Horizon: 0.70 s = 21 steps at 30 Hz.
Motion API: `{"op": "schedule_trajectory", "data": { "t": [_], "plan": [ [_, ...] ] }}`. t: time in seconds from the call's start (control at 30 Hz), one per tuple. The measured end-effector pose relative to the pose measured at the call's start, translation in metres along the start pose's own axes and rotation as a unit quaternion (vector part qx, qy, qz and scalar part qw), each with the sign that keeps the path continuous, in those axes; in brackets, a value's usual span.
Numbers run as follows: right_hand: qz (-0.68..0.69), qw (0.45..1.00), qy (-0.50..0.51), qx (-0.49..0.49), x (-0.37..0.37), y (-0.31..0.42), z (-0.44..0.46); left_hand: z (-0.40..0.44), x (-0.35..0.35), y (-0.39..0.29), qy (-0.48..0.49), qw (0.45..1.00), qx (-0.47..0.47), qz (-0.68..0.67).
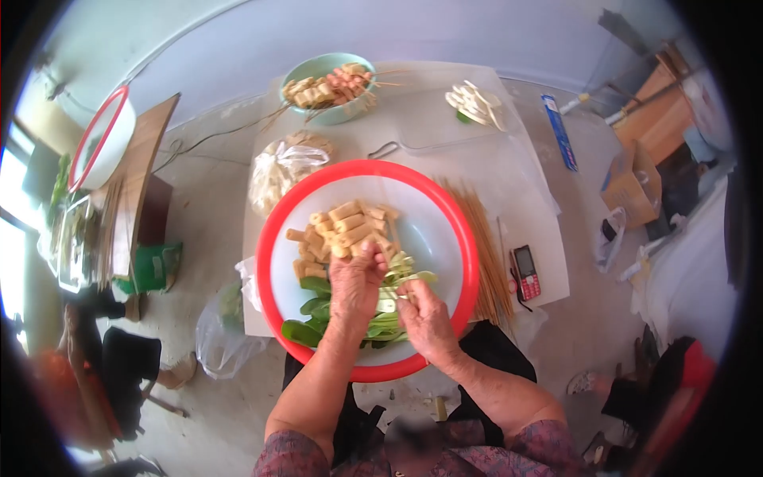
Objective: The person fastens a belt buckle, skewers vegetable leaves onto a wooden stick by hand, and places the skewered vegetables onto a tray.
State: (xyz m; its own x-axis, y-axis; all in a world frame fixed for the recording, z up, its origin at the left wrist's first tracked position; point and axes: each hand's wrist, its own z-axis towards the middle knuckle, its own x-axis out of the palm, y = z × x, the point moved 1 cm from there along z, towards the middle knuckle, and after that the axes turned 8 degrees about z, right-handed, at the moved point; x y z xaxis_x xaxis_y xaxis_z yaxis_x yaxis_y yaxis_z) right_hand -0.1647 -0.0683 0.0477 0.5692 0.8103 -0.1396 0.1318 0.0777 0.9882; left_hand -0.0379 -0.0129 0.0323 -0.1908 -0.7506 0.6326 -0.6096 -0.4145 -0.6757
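A white basin with a red rim [268,262] stands before me, holding rolled pieces of tofu skin [350,225] and leafy greens [302,332] with pale stalks. My left hand [356,282] is over the middle of the basin, at the lower edge of the rolls, its fingers closed in a pinch; what lies between them is hidden. To its right, my right hand [427,316] is closed with thumb and fingers on a pale green vegetable stalk [421,277]. More cut stalks lie between and beneath both hands.
Right of the basin lie bamboo skewers [486,254] and a mobile phone [525,273]. Behind it are a green bowl [322,116] of skewered food, a plastic bag [278,175] and white slices [474,104]. Other people's legs and feet show at both sides.
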Motion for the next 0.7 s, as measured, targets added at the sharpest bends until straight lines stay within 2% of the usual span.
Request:
{"op": "schedule_trajectory", "data": {
  "t": [0.03, 0.07, 0.17, 0.23, 0.37, 0.4, 0.43, 0.47, 0.53, 0.57, 0.6, 0.63, 0.7],
  "plan": [
    [-0.032, 0.999, -0.009, -0.031, 0.003, -0.002, 0.000, 0.002, -0.002, -0.003, -0.011, 1.000, 0.005, 0.001],
    [-0.011, 1.000, 0.008, 0.001, 0.002, 0.003, -0.002, 0.003, -0.003, -0.006, -0.023, 1.000, 0.009, 0.002],
    [-0.016, 1.000, -0.003, -0.025, -0.003, 0.010, -0.005, 0.010, -0.011, -0.015, -0.050, 0.999, 0.001, -0.013],
    [-0.046, 0.997, 0.045, -0.041, -0.015, 0.020, -0.005, 0.008, -0.009, -0.016, -0.037, 0.999, -0.009, -0.038],
    [-0.060, 0.992, 0.059, -0.091, -0.046, 0.020, -0.016, 0.024, -0.029, -0.027, -0.062, 0.995, 0.012, -0.077],
    [-0.128, 0.986, 0.097, -0.043, -0.062, 0.031, -0.015, 0.028, -0.037, -0.030, -0.083, 0.991, 0.029, -0.097],
    [-0.195, 0.972, 0.135, 0.005, -0.078, 0.041, -0.013, 0.029, -0.045, -0.031, -0.102, 0.993, 0.030, -0.059],
    [-0.231, 0.966, 0.114, 0.002, -0.094, 0.050, -0.009, 0.029, -0.045, -0.030, -0.102, 0.993, 0.031, -0.058],
    [-0.170, 0.985, 0.035, -0.018, -0.130, 0.047, 0.003, 0.026, -0.042, -0.026, -0.110, 0.994, 0.011, -0.011],
    [-0.112, 0.992, -0.014, 0.050, -0.146, 0.046, 0.006, 0.022, -0.036, -0.027, -0.111, 0.994, 0.011, -0.011],
    [-0.050, 0.990, -0.103, 0.081, -0.154, 0.041, 0.011, 0.018, -0.027, -0.029, -0.116, 0.993, -0.013, -0.011],
    [-0.074, 0.981, -0.180, 0.020, -0.160, 0.027, 0.018, 0.015, -0.020, -0.030, -0.122, 0.992, -0.036, -0.009],
    [-0.104, 0.977, -0.175, 0.059, -0.168, -0.007, 0.028, 0.015, -0.023, -0.025, -0.118, 0.993, -0.030, 0.003]
  ]
}}
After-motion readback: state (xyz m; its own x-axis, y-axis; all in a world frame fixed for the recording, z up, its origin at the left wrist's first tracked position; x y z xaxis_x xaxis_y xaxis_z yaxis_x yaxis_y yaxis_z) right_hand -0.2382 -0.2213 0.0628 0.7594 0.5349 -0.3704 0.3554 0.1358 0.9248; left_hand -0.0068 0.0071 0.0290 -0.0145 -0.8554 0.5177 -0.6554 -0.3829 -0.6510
